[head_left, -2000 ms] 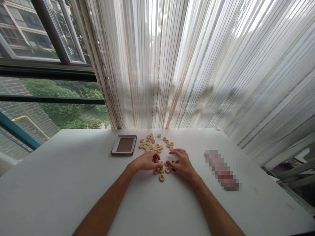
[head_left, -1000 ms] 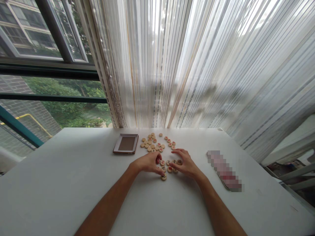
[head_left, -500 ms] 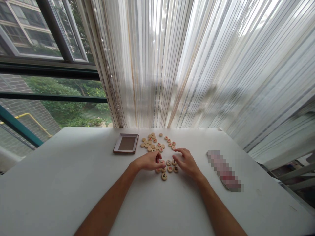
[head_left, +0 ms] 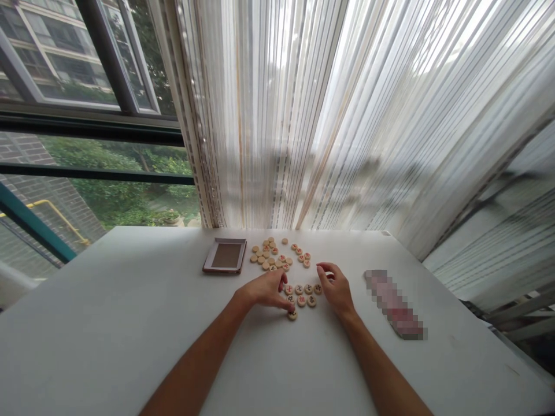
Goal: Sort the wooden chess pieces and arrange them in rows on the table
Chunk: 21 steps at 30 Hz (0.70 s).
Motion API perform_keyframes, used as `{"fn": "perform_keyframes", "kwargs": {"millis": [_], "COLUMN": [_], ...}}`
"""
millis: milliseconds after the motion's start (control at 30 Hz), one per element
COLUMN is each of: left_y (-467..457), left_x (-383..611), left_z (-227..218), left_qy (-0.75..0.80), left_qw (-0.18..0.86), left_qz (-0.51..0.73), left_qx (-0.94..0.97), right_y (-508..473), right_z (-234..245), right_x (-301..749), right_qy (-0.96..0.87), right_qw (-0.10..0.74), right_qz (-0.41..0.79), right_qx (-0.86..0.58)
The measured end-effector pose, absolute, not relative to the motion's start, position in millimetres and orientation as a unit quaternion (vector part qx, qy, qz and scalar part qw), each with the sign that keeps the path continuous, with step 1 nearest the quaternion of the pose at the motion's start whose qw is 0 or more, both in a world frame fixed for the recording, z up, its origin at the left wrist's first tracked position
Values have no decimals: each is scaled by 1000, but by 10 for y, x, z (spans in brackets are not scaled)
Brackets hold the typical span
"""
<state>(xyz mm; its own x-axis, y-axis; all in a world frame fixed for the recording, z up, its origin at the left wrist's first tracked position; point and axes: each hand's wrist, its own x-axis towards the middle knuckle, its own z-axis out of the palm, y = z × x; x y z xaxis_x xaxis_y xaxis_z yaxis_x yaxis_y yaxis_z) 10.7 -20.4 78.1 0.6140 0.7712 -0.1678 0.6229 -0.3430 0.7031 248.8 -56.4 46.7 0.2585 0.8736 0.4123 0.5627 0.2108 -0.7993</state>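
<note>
Wooden Chinese chess pieces marked in red and black lie on a white table (head_left: pixel 143 323). My left hand (head_left: pixel 264 289) is over the left side of the small rows, with its fingers bent and its thumb apart from them. The thumb tip reaches the front black-marked piece (head_left: pixel 293 316) and seems to touch it. My right hand (head_left: pixel 339 292) rests at the right end of the top row, loosely curved, with nothing visible in it. Close by its thumb lies a black-marked piece (head_left: pixel 318 289). Between my hands sits a red-marked piece (head_left: pixel 302 301).
A shallow open box (head_left: pixel 211 264) stands at the back left, beside loose pieces, many blank side up (head_left: pixel 260 254). Several red-marked pieces (head_left: pixel 301 258) lie at the back. A pixelated flat item (head_left: pixel 394 303) is at the right. Behind the table hang striped curtains (head_left: pixel 269 144).
A black-marked piece now shows at the right end of the top row, beside my right hand, which has shifted right. My left thumb has moved down toward the front piece.
</note>
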Motion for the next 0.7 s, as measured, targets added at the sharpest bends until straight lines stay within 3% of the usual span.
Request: {"fn": "perform_keyframes", "kwargs": {"millis": [333,700], "left_y": [-129,-41], "left_x": [93,-50], "left_z": [710,945], "left_qy": [424,417], "left_qw": [377,324], "left_qz": [121,184], "left_qx": [815,829], "right_y": [-238,647], "right_z": [626,854], "right_x": [2547,2309], "right_qy": [-590,-679], "right_qw": [462,218], "right_qz": [147,203], "right_qx": [-645,-671]}}
